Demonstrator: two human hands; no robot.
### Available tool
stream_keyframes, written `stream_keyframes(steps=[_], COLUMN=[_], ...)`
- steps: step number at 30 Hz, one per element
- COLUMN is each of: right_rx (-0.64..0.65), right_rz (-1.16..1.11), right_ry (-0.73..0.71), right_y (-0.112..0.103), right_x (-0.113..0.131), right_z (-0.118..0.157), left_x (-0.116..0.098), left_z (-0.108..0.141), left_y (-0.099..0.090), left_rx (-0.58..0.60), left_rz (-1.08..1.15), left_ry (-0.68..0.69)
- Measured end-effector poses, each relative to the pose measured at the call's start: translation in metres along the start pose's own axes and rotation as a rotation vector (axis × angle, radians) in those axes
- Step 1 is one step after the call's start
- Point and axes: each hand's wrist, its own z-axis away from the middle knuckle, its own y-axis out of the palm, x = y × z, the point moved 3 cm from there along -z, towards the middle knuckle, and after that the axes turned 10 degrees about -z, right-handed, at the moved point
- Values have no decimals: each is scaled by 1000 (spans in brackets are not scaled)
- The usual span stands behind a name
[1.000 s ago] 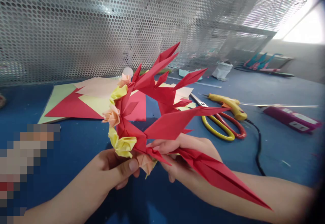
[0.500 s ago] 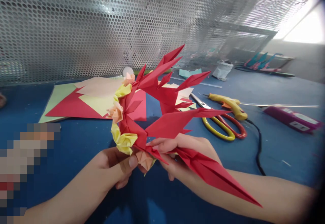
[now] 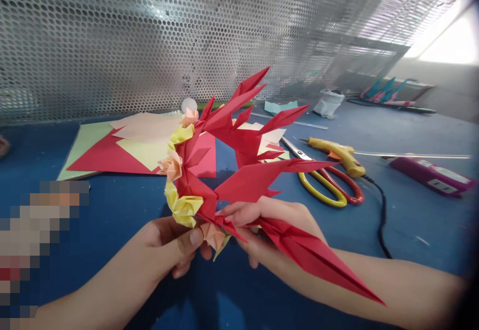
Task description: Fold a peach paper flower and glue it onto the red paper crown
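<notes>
Between my hands, above the blue table, is a folded red paper crown with long pointed spikes sticking out to the right. Yellow paper flowers and peach paper flowers run along its left edge. My left hand pinches the lower left rim beside a peach flower, thumb on top. My right hand is closed on the lower right rim, between two of the spikes. One long spike lies across my right wrist. The fingertips under the rim are partly hidden.
Coloured paper sheets lie behind the crown. To the right are scissors, a yellow glue gun with a black cord, and a purple power strip. A perforated metal panel stands at the back. Something pixelated covers the left edge.
Almost nothing differs. The crown has tilted very slightly, its upper spikes shifting a little left, and more of a yellow-green piece shows below the lowest peach flower. Both hands keep their grip.
</notes>
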Motion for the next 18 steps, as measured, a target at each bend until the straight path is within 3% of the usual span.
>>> stream_keyframes(steps=[7,13,18], right_rx=[-8,-123,-134], right_rz=[26,56,49], right_ry=[-54,80,119], right_y=[-2,-8,-7], right_x=[5,7,9], right_z=[1,-6,-7], left_x=[-2,-6,-2], left_z=[-1,-1,-1], left_y=[1,2,5], left_rx=[6,25,26], left_rz=[-10,24,153], left_ry=[16,20,24])
